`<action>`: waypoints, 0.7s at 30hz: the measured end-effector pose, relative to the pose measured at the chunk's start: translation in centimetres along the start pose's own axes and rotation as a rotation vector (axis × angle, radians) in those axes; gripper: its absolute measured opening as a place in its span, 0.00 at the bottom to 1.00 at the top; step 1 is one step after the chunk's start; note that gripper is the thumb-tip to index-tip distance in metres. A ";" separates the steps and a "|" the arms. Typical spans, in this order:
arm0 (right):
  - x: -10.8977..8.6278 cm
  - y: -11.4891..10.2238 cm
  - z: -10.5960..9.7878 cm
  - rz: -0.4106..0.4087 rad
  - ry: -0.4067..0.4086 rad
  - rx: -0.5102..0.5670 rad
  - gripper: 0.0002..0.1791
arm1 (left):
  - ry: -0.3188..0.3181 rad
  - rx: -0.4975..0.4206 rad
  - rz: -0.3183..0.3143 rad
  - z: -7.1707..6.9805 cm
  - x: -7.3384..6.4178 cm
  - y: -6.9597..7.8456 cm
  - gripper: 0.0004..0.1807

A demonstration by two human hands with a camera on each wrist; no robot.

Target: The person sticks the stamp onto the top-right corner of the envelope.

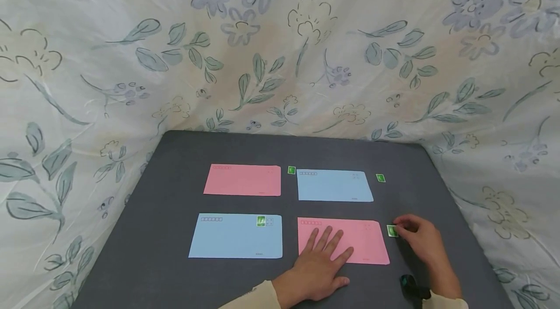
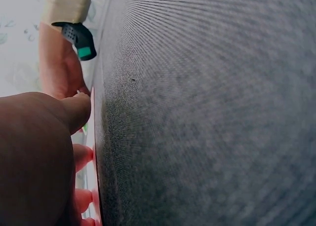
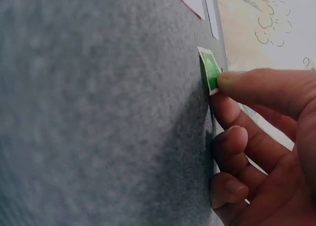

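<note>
My left hand (image 1: pixel 319 270) lies with fingers spread on the lower-right pink envelope (image 1: pixel 367 241), pressing it flat. Just right of that envelope, my right hand (image 1: pixel 422 241) pinches a green stamp (image 1: pixel 392 231) with a white border. In the right wrist view the thumb and index finger hold one edge of the stamp (image 3: pixel 211 70), which is tilted close over the dark tabletop. The left wrist view shows the left thumb (image 2: pixel 76 110) in front, the fingertips on the pink envelope's edge, and the right hand beyond.
A blue envelope (image 1: pixel 236 241) at lower left bears a green stamp (image 1: pixel 261 221) near its top right. Behind lie a pink envelope (image 1: pixel 242 180) and a blue envelope (image 1: pixel 334 185), with loose stamps (image 1: pixel 291 170) beside them. Floral cloth (image 1: pixel 280 56) surrounds the dark table (image 1: pixel 144 231).
</note>
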State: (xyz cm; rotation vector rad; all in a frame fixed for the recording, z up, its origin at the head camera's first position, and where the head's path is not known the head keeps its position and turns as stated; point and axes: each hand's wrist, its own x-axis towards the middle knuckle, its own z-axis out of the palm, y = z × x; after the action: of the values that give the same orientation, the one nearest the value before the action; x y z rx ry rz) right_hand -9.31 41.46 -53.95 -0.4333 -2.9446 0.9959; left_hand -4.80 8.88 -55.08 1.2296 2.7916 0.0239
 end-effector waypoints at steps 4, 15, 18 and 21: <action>0.2 0.0 -0.1 -0.003 -0.025 -0.012 0.09 | -0.005 -0.005 -0.002 -0.1 -0.1 -0.1 0.39; 0.5 0.1 -0.4 -0.031 -0.060 -0.049 0.09 | -0.003 -0.017 0.004 -0.1 -0.1 -0.1 0.40; 0.4 -0.2 -0.7 -0.043 -0.083 -0.066 0.08 | 0.000 -0.014 0.010 -0.1 -0.1 -0.2 0.40; 0.3 -0.8 -1.2 -0.071 -0.101 -0.069 0.07 | 0.004 -0.009 0.015 0.0 -0.1 -0.2 0.40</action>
State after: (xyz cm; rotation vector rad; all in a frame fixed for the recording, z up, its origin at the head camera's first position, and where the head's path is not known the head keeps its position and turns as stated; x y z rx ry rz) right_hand -9.68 41.65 -52.49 -0.2856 -3.0671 0.9382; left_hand -4.89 8.64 -55.06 1.2497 2.7828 0.0392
